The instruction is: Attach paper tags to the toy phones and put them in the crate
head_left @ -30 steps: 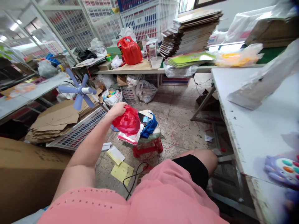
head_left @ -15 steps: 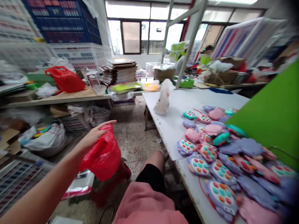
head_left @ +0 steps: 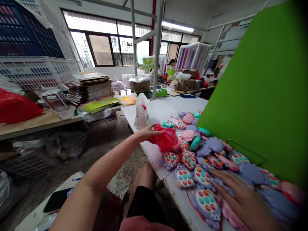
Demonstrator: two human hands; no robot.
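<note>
Two hands work over a white table [head_left: 154, 157]: the left hand [head_left: 145, 132] pinches a crumpled red plastic bag [head_left: 163, 138] at the edge of heaped pop-it toys [head_left: 189, 160]. The right hand [head_left: 240, 202] lies open on the toys, fingers spread. A white plastic bag [head_left: 141, 110] stands nearby, its contents hidden.

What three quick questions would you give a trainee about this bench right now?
1. Which hand touches the red bag: left or right?
2. True or false: the toys lie on a white table.
3. What colour is the large board beside the toys? A green, B blue, C red.

Key: 1. Left hand. 2. True. 3. A.
</note>
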